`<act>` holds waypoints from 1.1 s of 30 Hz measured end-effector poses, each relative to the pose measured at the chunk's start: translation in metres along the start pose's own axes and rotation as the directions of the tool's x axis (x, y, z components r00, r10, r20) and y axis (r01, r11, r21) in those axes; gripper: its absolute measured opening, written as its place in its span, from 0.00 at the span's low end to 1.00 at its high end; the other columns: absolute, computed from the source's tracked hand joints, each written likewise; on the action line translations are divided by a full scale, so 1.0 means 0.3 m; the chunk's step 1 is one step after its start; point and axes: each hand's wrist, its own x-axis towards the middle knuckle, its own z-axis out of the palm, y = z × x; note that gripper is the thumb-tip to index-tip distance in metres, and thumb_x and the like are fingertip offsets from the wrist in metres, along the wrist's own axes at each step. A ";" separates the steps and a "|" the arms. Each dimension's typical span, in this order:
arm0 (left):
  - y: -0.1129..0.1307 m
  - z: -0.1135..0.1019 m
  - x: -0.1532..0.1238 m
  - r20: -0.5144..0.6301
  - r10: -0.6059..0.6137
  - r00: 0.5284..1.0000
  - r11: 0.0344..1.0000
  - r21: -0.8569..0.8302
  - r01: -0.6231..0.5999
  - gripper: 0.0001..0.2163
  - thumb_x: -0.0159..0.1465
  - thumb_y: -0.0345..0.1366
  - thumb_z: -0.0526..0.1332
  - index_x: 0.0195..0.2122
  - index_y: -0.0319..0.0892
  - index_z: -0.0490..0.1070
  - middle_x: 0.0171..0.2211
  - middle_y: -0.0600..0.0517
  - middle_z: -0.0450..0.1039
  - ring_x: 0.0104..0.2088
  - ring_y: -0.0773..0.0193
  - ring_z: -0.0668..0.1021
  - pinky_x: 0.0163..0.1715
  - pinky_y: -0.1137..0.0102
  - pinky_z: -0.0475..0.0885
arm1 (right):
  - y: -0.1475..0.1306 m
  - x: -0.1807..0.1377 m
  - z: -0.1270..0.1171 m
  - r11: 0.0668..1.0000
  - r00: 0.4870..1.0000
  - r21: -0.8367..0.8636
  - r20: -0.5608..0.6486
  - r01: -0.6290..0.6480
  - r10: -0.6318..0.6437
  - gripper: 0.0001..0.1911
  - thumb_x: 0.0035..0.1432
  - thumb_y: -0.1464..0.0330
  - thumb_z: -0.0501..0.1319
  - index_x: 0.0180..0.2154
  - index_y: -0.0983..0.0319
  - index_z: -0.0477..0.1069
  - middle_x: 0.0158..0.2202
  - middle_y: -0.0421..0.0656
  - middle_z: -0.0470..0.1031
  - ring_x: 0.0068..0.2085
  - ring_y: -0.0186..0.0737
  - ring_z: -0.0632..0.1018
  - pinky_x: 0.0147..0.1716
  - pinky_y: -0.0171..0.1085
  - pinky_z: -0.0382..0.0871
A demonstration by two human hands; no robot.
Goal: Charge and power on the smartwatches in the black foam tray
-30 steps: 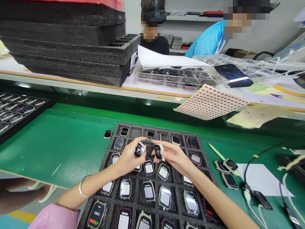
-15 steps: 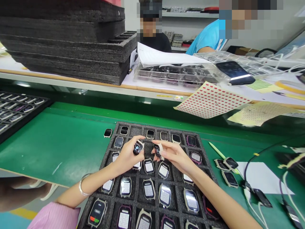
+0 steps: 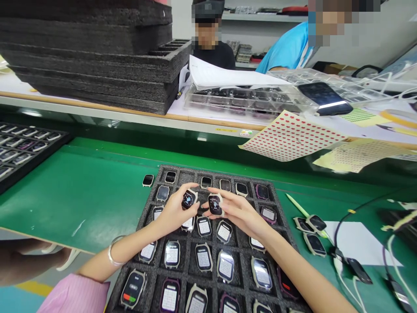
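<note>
My left hand (image 3: 177, 209) grips a smartwatch body (image 3: 189, 199) by its edges, its lit screen facing up toward me. In my right hand (image 3: 239, 211) is a second strapless smartwatch (image 3: 215, 204), also with a lit dial; thumb and fingers close on its pale frame. Both hands hover over a black foam tray (image 3: 185, 177), whose compartments hold many watch bodies. Some of these show white screens, such as the watch (image 3: 204, 226) just below my hands; others, in the back row, are dark. One loose dark-screened watch (image 3: 148, 180) lies left of the tray.
Right of the tray lie several watches (image 3: 314, 243), a green pen (image 3: 297, 205), white paper (image 3: 358, 243) and cables (image 3: 340, 226). Another filled tray (image 3: 32, 150) sits at far left. Stacked foam trays (image 3: 97, 74) and a phone (image 3: 325, 99) occupy the shelf. Two people are behind it.
My right hand has turned its watch so the screen faces me more fully. The left hand's watch has tilted slightly toward me as well.
</note>
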 end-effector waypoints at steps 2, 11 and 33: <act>-0.005 0.001 0.007 0.056 -0.111 0.992 0.978 -0.170 0.119 0.21 0.57 0.32 0.60 0.53 0.40 0.62 0.38 0.49 0.73 0.33 0.62 0.77 0.34 0.67 0.73 | 0.002 0.004 -0.002 0.998 1.000 0.064 0.008 -0.023 0.023 0.24 0.59 0.67 0.63 0.56 0.60 0.65 0.46 0.51 0.77 0.45 0.47 0.79 0.52 0.52 0.66; -0.004 -0.019 0.016 0.217 -0.302 0.929 0.705 -0.605 0.370 0.21 0.56 0.31 0.59 0.52 0.38 0.65 0.39 0.45 0.77 0.37 0.60 0.78 0.38 0.64 0.75 | 0.012 0.010 -0.002 0.997 0.996 0.074 -0.081 -0.024 0.030 0.23 0.55 0.70 0.63 0.54 0.61 0.66 0.46 0.51 0.78 0.45 0.53 0.80 0.51 0.56 0.68; -0.017 -0.017 0.008 0.248 -0.162 0.955 0.797 -0.538 0.275 0.21 0.56 0.27 0.58 0.52 0.39 0.63 0.39 0.46 0.76 0.42 0.58 0.78 0.38 0.64 0.77 | 0.040 0.004 0.015 0.994 0.991 -0.102 -0.118 0.048 -0.060 0.23 0.58 0.68 0.63 0.55 0.59 0.64 0.45 0.48 0.78 0.42 0.47 0.81 0.45 0.51 0.76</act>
